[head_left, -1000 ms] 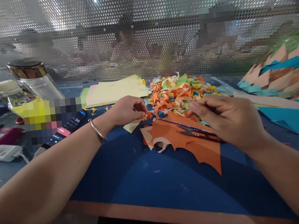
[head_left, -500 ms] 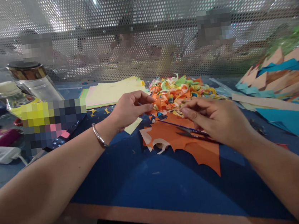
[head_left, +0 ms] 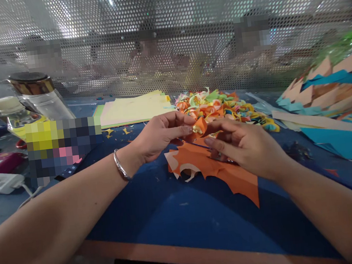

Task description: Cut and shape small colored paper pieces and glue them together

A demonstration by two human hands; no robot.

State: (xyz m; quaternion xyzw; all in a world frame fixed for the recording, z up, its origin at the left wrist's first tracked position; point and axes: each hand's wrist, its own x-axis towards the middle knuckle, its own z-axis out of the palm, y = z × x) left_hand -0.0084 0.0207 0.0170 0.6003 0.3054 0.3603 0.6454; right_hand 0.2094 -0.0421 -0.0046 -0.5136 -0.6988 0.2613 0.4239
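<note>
Between my two hands is a small curled orange paper piece (head_left: 200,126) with a pale yellow bit at its middle. The thumb and fingers of my left hand (head_left: 166,134) pinch its left side. My right hand (head_left: 239,144) is bent close against its right side, fingertips near it; a thin dark tool, partly hidden, lies under this hand. Below both hands an orange paper sheet (head_left: 232,178) with scalloped, cut edges rests on the blue table mat. Just behind the hands rises a heap of curled, colourful paper pieces (head_left: 224,105).
Pale yellow sheets (head_left: 135,107) are stacked at the back left. Bottles, including a glass one (head_left: 47,102), and a white charger (head_left: 2,183) stand or lie at the left. Blue paper (head_left: 345,142) and pointed cut pieces lie at the right. Behind is a perforated metal screen (head_left: 164,6).
My left hand has moved right, and the curled orange piece now shows between my hands. My right hand has shifted slightly left and down, covering more of the dark tool.
</note>
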